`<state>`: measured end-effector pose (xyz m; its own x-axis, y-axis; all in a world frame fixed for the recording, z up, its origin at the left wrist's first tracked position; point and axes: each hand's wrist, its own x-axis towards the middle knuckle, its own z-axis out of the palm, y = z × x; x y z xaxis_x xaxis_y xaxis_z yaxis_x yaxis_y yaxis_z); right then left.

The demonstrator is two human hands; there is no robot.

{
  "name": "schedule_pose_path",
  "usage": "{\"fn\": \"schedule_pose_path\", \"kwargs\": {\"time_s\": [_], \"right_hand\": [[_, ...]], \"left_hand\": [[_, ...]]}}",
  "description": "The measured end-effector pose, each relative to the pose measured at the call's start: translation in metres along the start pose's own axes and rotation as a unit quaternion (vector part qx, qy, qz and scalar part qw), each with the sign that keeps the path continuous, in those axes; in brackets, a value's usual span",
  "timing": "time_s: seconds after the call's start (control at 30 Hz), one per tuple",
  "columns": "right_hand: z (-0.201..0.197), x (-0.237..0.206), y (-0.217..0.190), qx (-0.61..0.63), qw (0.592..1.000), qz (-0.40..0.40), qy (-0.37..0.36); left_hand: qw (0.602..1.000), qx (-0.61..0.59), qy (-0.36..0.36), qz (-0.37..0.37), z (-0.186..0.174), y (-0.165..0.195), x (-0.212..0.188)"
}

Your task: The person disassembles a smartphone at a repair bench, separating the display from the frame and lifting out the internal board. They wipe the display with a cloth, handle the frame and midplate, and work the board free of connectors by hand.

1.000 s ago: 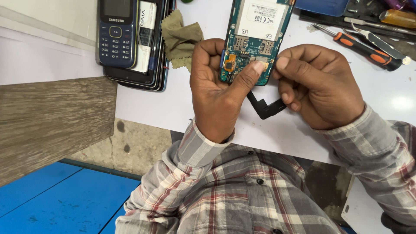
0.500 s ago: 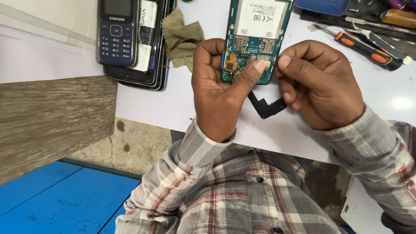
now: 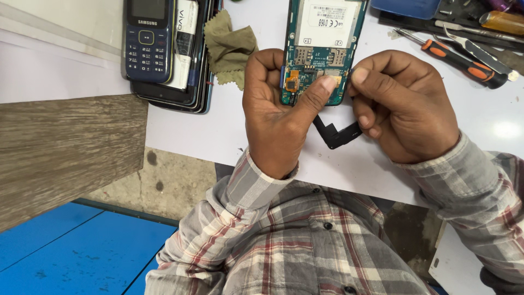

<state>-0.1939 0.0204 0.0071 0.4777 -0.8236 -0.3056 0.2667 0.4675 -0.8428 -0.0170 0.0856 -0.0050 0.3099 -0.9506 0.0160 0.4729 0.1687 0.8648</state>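
Note:
My left hand [image 3: 275, 114] grips the lower end of an opened phone [image 3: 319, 46], its green circuit board and white label facing up, with the thumb pressed on the board near the bottom edge. My right hand [image 3: 401, 106] pinches the phone's lower right corner with thumb and forefinger. A black L-shaped plastic piece [image 3: 339, 134] lies on the white table [image 3: 218, 128] just below the phone, between both hands.
A dark blue keypad phone [image 3: 148, 41] tops a stack of phones at upper left, beside an olive cloth [image 3: 229, 46]. Orange-handled screwdrivers [image 3: 464, 57] and other tools lie at upper right. A wooden surface [image 3: 65, 147] and blue floor [image 3: 76, 251] sit left.

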Motion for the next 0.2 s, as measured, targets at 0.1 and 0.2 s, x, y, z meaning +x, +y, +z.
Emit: {"fn": "schedule_pose_path", "kwargs": {"time_s": [0.1, 0.2], "right_hand": [[0.0001, -0.0003, 0.0003, -0.006, 1.0, -0.001, 0.003], [0.0005, -0.0014, 0.0016, -0.02, 1.0, -0.006, 0.008]], "left_hand": [[1.0, -0.003, -0.004, 0.003, -0.0005, -0.0012, -0.0003], [1.0, -0.002, -0.002, 0.004, -0.0003, -0.0031, -0.0008]]}}
